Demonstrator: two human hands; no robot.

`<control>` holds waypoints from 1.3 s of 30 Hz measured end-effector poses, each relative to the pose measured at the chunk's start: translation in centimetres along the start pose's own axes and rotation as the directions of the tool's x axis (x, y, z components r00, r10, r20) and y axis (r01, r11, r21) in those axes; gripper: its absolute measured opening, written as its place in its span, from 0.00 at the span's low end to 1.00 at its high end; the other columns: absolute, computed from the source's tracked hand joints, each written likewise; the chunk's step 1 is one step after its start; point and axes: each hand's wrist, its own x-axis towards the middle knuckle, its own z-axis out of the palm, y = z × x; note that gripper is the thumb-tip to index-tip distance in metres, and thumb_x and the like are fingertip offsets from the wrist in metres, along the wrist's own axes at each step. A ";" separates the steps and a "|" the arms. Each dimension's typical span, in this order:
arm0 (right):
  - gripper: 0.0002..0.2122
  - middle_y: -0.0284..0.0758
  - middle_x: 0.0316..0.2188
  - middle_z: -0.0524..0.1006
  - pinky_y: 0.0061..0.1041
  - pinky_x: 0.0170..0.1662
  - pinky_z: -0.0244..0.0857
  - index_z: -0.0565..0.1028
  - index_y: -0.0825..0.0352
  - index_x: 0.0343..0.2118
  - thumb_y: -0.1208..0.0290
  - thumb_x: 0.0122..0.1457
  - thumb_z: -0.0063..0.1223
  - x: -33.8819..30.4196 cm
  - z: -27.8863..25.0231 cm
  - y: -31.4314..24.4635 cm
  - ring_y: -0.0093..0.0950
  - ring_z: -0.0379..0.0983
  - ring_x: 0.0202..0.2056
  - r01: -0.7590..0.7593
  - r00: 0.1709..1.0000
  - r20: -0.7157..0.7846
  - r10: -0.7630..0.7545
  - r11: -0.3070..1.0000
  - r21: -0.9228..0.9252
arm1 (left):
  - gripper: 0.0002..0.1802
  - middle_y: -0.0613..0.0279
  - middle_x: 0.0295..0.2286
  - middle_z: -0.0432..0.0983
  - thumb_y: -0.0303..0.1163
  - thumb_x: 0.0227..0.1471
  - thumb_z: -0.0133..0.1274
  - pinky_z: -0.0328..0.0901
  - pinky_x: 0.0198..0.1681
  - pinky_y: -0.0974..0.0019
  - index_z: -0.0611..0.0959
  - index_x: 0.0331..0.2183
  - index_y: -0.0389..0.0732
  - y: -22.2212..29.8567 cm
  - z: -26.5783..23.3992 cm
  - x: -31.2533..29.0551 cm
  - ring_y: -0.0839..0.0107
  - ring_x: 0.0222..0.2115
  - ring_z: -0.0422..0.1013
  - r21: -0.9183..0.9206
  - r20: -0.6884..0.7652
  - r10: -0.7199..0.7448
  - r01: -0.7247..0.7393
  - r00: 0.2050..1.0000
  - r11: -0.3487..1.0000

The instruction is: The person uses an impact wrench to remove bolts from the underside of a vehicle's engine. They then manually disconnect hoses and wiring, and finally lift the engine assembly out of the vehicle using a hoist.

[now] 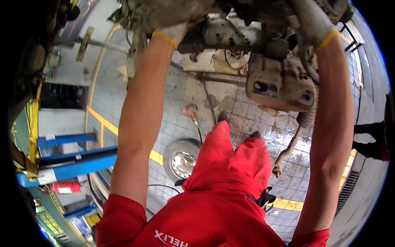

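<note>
Both my arms reach up to the greasy underside of a vehicle. My left hand [173,33], in a pale work glove with a yellow cuff, is against a large dirty metal part [166,14]; its fingers are hidden behind it. My right hand [314,24], gloved alike, is up beside a ribbed hose [302,45]; its fingers are out of sight among the parts. Between the arms hangs a muddy box-shaped part [279,82]. Below it a ribbed rubber boot [305,119] leads to a rod [286,153] with a jointed end.
A wheel [180,160] lies on the tiled floor by my legs. Near it is an orange-handled tool [191,114] with a hose. Blue lift beams [78,164] and a red box [67,187] are at left. Another person's dark legs [370,140] show at far right.
</note>
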 end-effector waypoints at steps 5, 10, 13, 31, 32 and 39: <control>0.13 0.40 0.37 0.83 0.24 0.41 0.76 0.79 0.68 0.51 0.67 0.69 0.53 3.3 -2.4 1.6 0.33 0.81 0.37 0.023 0.971 0.202 -0.126 0.895 0.446 | 0.17 0.55 0.35 0.79 0.43 0.70 0.49 0.72 0.31 0.63 0.79 0.46 0.39 -0.2 0.3 2.2 0.70 0.32 0.75 -0.078 -0.020 0.014 -0.015 1.000 0.997; 0.26 0.50 0.50 0.79 0.36 0.55 0.71 0.69 0.65 0.63 0.74 0.60 0.56 3.3 -3.9 0.8 0.46 0.76 0.53 0.584 0.687 0.402 -0.605 0.130 -0.801 | 0.17 0.54 0.37 0.79 0.43 0.70 0.49 0.73 0.34 0.62 0.79 0.48 0.39 -1.4 -0.7 3.0 0.69 0.34 0.75 -0.139 -0.078 -0.002 -0.009 0.997 0.990; 0.33 0.49 0.49 0.80 0.35 0.55 0.73 0.69 0.66 0.63 0.80 0.50 0.63 2.8 -2.8 -1.7 0.44 0.76 0.55 0.534 0.823 0.399 -0.405 0.311 -0.786 | 0.17 0.54 0.39 0.79 0.43 0.70 0.49 0.74 0.35 0.62 0.78 0.49 0.39 -1.9 -0.5 3.5 0.68 0.36 0.76 -0.179 -0.088 -0.005 -0.011 0.996 0.984; 0.22 0.44 0.47 0.82 0.35 0.51 0.75 0.79 0.65 0.52 0.79 0.52 0.65 7.1 -2.1 0.7 0.41 0.80 0.50 0.373 0.925 0.269 -0.270 0.493 -0.786 | 0.19 0.52 0.46 0.79 0.41 0.70 0.49 0.76 0.44 0.58 0.77 0.54 0.39 -3.4 -2.6 3.6 0.64 0.44 0.78 -0.297 -0.123 -0.015 -0.022 0.992 0.955; 0.22 0.45 0.47 0.82 0.35 0.50 0.76 0.79 0.65 0.52 0.81 0.52 0.65 7.1 -1.8 0.8 0.42 0.80 0.49 0.314 0.949 0.216 -0.232 0.603 -0.733 | 0.19 0.52 0.47 0.79 0.41 0.70 0.49 0.76 0.44 0.58 0.76 0.55 0.39 -3.4 -2.6 3.5 0.64 0.45 0.78 -0.299 -0.137 -0.013 -0.029 0.991 0.954; 0.15 0.45 0.41 0.84 0.34 0.48 0.76 0.79 0.70 0.51 0.70 0.65 0.52 6.3 -1.9 0.2 0.39 0.82 0.43 0.439 0.887 0.362 -0.286 0.283 -0.852 | 0.22 0.55 0.57 0.72 0.38 0.72 0.46 0.71 0.57 0.59 0.70 0.62 0.41 -5.4 -3.9 5.5 0.66 0.56 0.71 -0.391 0.075 0.105 -0.068 0.992 0.918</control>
